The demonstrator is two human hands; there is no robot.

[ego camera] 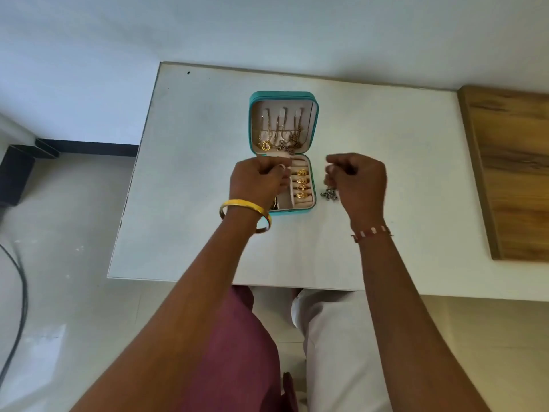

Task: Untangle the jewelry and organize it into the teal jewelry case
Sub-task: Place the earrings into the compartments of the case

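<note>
The teal jewelry case (315, 114) lies open in the middle of the white table (190, 179). Gold necklaces (280, 138) hang in its raised lid, one with a heart pendant. Several gold rings (302, 184) sit in the ring rolls of the lower tray. My left hand (258, 179) hovers over the tray's left side with its fingers curled and thumb against fingertips; I see nothing in the pinch. My right hand (356, 182) is just right of the case, fingers curled. A small tangle of silver jewelry (329, 194) is at its lower fingertips, touching the table.
A wooden board (511, 173) lies along the table's right side. The wall runs close behind the table's far edge. A dark cable (20, 292) and a black box (15, 176) are on the floor to the left. My knees are under the near edge.
</note>
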